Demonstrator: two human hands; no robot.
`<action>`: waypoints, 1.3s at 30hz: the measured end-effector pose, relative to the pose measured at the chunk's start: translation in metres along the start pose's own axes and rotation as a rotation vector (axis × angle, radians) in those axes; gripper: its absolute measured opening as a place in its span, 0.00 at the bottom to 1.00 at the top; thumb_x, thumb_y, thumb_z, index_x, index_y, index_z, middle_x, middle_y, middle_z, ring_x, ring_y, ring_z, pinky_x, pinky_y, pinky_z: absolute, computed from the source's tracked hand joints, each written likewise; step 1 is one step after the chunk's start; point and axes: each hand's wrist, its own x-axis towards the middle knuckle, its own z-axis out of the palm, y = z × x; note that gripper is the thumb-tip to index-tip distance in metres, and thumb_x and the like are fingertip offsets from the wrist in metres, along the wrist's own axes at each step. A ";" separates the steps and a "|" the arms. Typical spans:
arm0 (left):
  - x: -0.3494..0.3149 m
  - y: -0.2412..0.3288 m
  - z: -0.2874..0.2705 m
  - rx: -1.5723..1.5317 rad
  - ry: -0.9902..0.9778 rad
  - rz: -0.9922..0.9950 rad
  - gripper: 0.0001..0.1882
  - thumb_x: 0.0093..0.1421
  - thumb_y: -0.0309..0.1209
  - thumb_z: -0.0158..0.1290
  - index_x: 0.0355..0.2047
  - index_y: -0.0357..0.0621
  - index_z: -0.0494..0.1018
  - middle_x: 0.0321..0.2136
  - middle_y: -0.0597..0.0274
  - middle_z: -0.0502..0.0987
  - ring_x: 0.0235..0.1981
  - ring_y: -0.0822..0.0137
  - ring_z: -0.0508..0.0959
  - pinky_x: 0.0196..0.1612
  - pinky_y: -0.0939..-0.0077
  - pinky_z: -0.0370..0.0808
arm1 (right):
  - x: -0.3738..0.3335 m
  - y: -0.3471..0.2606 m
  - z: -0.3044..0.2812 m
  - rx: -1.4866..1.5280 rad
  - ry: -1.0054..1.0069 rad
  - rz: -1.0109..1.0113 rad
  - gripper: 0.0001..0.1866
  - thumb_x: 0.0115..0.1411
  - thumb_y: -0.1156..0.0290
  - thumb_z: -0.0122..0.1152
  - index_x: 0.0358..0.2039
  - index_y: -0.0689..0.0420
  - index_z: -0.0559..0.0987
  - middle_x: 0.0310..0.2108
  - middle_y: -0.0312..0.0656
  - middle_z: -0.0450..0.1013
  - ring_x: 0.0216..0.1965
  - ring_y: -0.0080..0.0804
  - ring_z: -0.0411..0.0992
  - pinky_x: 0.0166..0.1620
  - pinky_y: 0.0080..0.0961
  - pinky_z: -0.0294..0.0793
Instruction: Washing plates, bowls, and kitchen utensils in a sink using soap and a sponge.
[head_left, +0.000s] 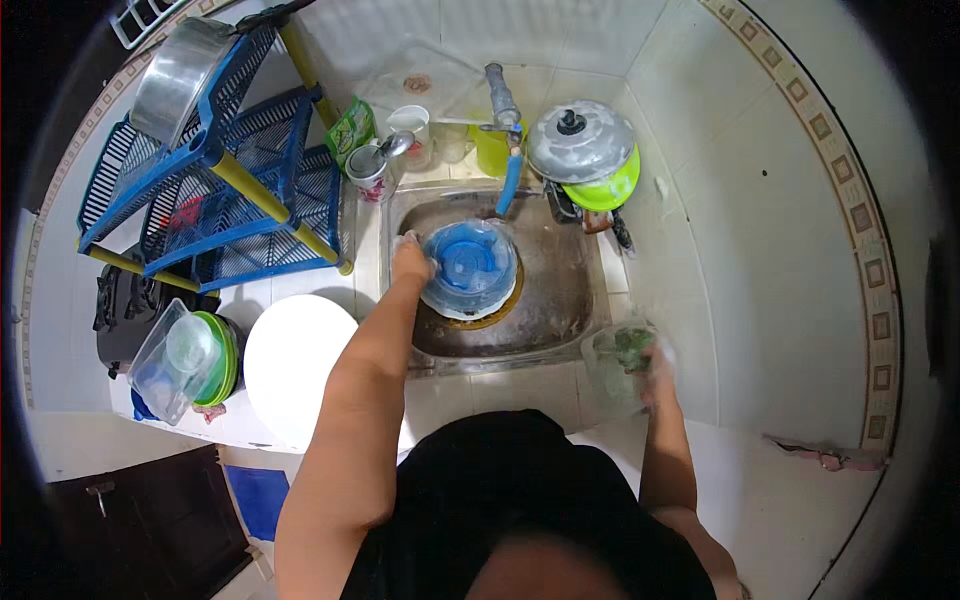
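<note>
My left hand point(412, 258) grips the left rim of a translucent bowl point(440, 290) in the steel sink point(560, 320). A blue round piece point(468, 262) shows inside that bowl, and a white rim lies beneath it. Suds appear to cover the left fingers. To the right of the sink, at the counter's edge, my right hand point(655, 375) is closed on a green scrubbing pad point(632, 347), slightly smeared by motion. The pad is over or inside a clear plastic container point(602, 368); which of the two is hard to tell.
A tap with a blue hose point(510, 185) hangs over the sink's back. Behind right stands a lidded pot point(580, 140) on a lime-green basin point(608, 188). Cups point(410, 125) line the back left. A blue rack point(220, 190), a white round board point(298, 370) and stacked containers point(215, 350) fill the left.
</note>
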 end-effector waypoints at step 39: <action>-0.014 0.016 -0.012 -0.740 -0.142 -0.129 0.13 0.49 0.29 0.44 0.36 0.36 0.67 0.28 0.47 0.74 0.27 0.57 0.76 0.31 0.67 0.74 | 0.056 -0.012 0.218 0.514 -0.408 0.081 0.14 0.56 0.70 0.51 0.43 0.58 0.69 0.31 0.41 0.69 0.30 0.33 0.70 0.31 0.27 0.74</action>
